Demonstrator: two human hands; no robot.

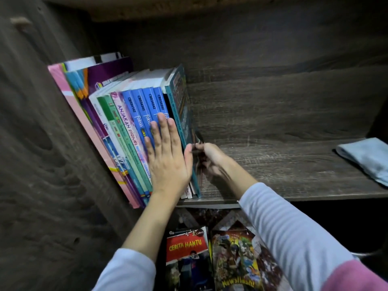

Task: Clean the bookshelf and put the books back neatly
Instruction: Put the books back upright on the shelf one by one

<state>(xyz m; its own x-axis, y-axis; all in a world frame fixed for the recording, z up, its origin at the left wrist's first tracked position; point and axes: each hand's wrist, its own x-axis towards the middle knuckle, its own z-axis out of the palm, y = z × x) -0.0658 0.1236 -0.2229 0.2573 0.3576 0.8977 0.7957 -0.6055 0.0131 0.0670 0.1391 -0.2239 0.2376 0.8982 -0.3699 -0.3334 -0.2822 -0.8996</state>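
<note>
A row of upright books (126, 114) leans against the left wall of a dark wooden shelf (283, 164). It runs from pink and purple books at the left to blue "fokus" spines and a teal book (180, 106) at the right end. My left hand (168, 156) lies flat, fingers apart, against the blue spines. My right hand (210, 160) pinches the front edge of a thin dark book next to the teal one, its cover mostly hidden by my fingers.
A folded light blue cloth (365, 158) lies at the right end of the shelf board. Below the shelf, a red "Cerita Hantu" book (184, 255) and a colourful comic (235, 259) lie flat. The right part of the shelf board holds only the cloth.
</note>
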